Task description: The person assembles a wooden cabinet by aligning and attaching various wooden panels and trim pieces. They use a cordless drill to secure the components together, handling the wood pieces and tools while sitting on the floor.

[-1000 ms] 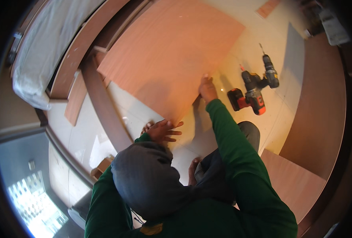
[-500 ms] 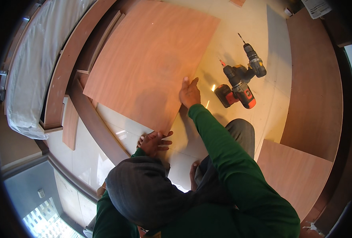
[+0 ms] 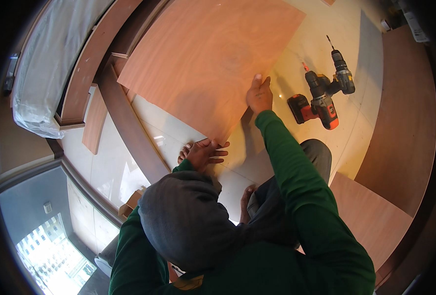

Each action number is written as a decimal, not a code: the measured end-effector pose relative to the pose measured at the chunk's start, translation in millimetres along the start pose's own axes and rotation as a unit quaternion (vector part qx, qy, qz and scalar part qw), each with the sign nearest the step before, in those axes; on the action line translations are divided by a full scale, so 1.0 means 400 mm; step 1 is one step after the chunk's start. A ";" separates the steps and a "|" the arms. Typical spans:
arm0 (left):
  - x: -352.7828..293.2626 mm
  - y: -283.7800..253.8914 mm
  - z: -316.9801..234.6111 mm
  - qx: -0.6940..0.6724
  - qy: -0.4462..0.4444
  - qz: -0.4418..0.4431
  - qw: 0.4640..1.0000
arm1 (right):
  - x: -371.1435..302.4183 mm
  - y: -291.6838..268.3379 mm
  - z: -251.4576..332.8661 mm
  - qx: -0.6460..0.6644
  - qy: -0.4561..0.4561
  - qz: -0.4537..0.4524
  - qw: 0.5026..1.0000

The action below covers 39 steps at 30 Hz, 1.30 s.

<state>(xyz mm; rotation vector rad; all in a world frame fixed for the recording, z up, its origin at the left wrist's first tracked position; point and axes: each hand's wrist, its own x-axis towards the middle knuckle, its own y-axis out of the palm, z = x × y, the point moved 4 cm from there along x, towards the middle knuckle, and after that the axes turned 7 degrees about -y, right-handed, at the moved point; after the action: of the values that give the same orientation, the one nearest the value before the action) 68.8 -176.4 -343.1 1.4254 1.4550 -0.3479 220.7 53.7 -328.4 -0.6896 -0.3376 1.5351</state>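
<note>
A large reddish-brown wooden panel [image 3: 203, 64] slants away in front of me, its near corner close to my body. My right hand [image 3: 260, 97] grips its right edge, thumb on the top face and most fingers hidden beneath. At the near corner, my left hand [image 3: 201, 156] holds the panel from below, some fingers spread past the edge. Right of the panel, a black-and-red cordless drill [image 3: 321, 103] with a red-collared bit rests on the floor. Just behind it is a second drill, black and yellow [image 3: 343, 73], with a long bit.
Plastic-wrapped material [image 3: 51, 64] lies at far left beside a wooden frame [image 3: 90, 61]. A long brown board [image 3: 132, 118] runs along the panel's left side, with a short wood strip [image 3: 95, 120] nearby. More wooden boards [image 3: 399, 118] line the right side. A cardboard box [image 3: 131, 202] is at lower left.
The whole view has shifted, so panel, drills and hands appear higher and further right. Both hands keep their places on the panel; little else differs.
</note>
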 end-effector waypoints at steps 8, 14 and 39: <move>-0.001 0.004 -0.009 0.022 0.017 -0.064 0.998 | 0.000 -0.014 0.023 -0.004 0.002 0.017 1.000; 0.010 0.015 -0.008 0.004 0.025 -0.007 1.000 | 0.013 -0.032 -0.006 -0.042 0.092 0.045 0.994; -0.058 -0.329 -0.169 0.492 -0.402 0.067 0.769 | 0.012 -0.759 0.378 -0.054 -0.161 0.099 0.981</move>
<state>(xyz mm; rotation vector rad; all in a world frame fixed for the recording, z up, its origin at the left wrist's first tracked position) -80.4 -170.5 -352.2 1.7829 0.3839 -1.5838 370.5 118.5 -31.1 -0.5704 -0.6129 1.8334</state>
